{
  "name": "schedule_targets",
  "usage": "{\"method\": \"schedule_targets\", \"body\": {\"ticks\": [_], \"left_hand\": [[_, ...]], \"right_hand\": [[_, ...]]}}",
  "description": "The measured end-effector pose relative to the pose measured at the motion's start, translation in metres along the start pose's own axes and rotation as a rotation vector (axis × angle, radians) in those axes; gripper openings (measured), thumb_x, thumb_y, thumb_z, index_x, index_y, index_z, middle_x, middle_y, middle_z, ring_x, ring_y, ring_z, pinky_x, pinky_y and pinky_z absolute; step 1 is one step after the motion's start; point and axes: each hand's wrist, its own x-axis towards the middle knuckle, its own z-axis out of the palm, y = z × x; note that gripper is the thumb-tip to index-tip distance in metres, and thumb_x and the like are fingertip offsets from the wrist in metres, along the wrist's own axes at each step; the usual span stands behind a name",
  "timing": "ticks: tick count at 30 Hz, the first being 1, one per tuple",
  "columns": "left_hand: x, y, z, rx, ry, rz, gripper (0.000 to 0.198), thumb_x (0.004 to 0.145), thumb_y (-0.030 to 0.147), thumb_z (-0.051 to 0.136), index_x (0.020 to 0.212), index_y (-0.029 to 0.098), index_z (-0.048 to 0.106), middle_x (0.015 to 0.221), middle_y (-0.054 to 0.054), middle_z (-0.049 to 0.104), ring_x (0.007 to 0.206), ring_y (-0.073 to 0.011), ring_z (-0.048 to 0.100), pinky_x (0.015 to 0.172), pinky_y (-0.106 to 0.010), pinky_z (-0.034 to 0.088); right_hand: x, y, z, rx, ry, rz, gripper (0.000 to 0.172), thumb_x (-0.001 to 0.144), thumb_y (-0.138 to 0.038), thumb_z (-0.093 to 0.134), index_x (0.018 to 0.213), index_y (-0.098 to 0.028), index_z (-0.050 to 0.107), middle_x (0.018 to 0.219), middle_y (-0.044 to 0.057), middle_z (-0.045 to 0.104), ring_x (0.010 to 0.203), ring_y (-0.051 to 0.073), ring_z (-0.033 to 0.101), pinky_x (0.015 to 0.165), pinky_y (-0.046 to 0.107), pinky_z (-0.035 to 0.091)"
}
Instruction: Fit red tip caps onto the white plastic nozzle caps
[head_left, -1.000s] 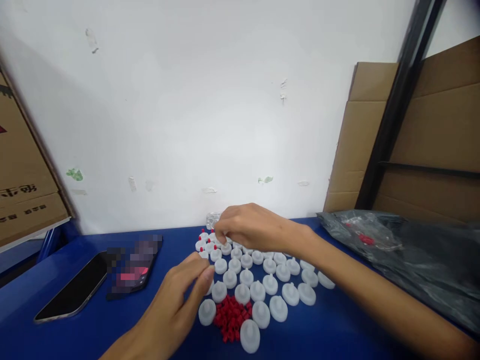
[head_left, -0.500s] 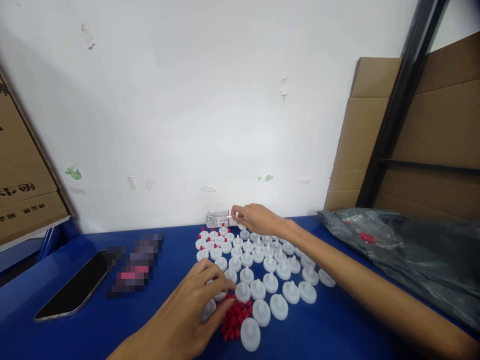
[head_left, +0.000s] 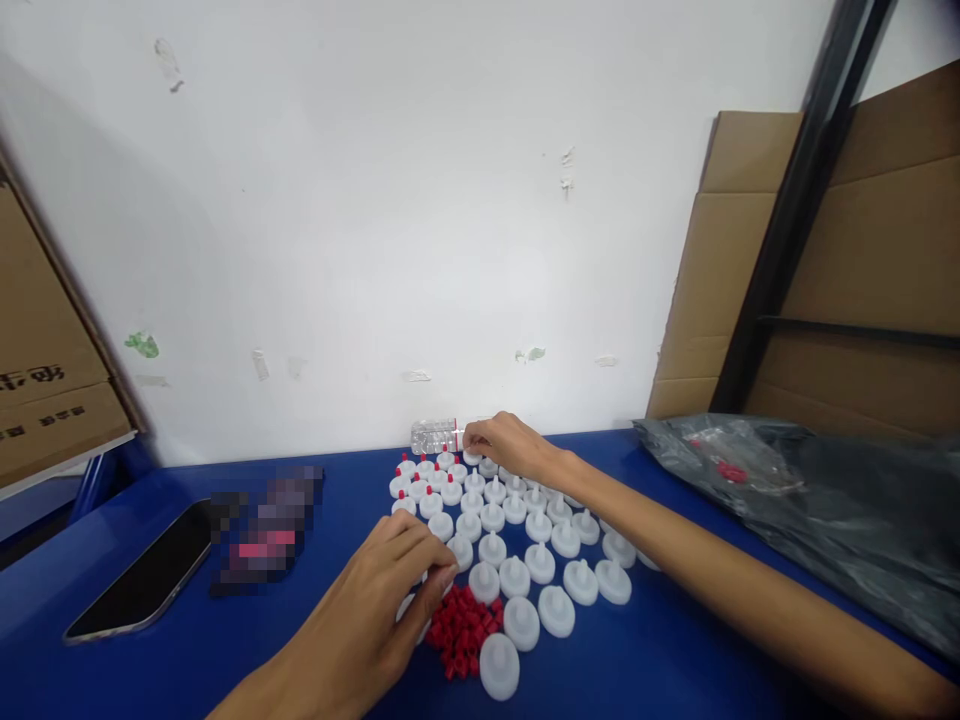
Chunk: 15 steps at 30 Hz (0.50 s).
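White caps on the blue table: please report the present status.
Left hand by red pieces, right hand at far white caps; grips unclear. Some caps red-tipped, many bare. Bottle lies beside right hand.

Right hand [head_left: 504, 443] extended forward; left hand [head_left: 379, 595] nearer, fingers [head_left: 430, 548] curled.

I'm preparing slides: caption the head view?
Over a blue table, left hand beside red caps, right hand at the far white lids.

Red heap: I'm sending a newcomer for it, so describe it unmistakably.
Find the blue table in front of the white wall. Close by the left hand lies the red heap. It is a jumble of small red bits, unlike the round white caps beside it.
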Motion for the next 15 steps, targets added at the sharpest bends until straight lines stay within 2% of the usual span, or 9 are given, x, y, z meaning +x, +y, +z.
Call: {"method": "schedule_targets", "body": {"ticks": [9, 12, 15], "left_hand": [[0.000, 0.001, 0.001, 0.004, 0.007, -0.016, 0.023, 0.109, 0.026, 0.037, 0.098, 0.024, 0.058, 0.092, -0.002, 0.061, 0.090, -0.0203, 0.052, 0.084, -0.034, 0.043], [-0.001, 0.001, 0.002, 0.002, 0.025, -0.035, 0.025, 0.109, 0.027, 0.037, 0.096, 0.024, 0.058, 0.092, -0.002, 0.061, 0.089, -0.0207, 0.051, 0.083, -0.033, 0.043], [-0.001, 0.000, 0.002, 0.013, 0.054, -0.038, 0.027, 0.109, 0.027, 0.036, 0.094, 0.023, 0.058, 0.091, -0.003, 0.061, 0.088, -0.0209, 0.050, 0.082, -0.034, 0.042]], "right_hand": [[-0.002, -0.002, -0.001, -0.008, 0.005, -0.012, 0.031, 0.100, -0.036, 0.063, 0.125, -0.017, 0.062, 0.125, 0.009, 0.064, 0.104, 0.023, 0.066, 0.089, 0.044, 0.057], [-0.005, -0.005, -0.009, 0.019, 0.009, -0.079, 0.026, 0.101, -0.035, 0.061, 0.118, -0.017, 0.065, 0.117, 0.008, 0.068, 0.101, 0.021, 0.067, 0.089, 0.042, 0.056], [-0.008, -0.010, -0.016, 0.048, -0.013, -0.174, 0.020, 0.103, -0.031, 0.056, 0.109, -0.019, 0.071, 0.106, 0.005, 0.074, 0.096, 0.019, 0.068, 0.087, 0.034, 0.051]]}}
